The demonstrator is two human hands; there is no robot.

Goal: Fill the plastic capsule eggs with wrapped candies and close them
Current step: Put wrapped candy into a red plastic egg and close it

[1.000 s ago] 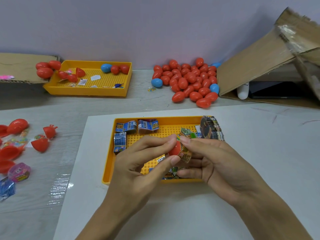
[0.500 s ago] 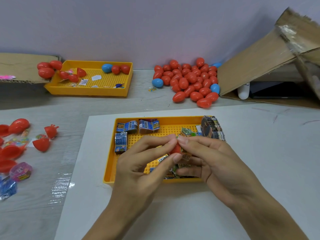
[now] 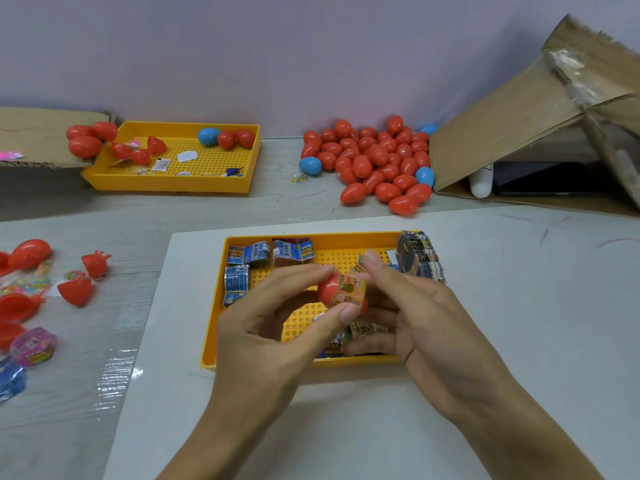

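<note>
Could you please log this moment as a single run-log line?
step: filling egg | left hand: pinches red egg half | wrapped candy: partly in | right hand: at candy, grip unclear | over near yellow tray
</note>
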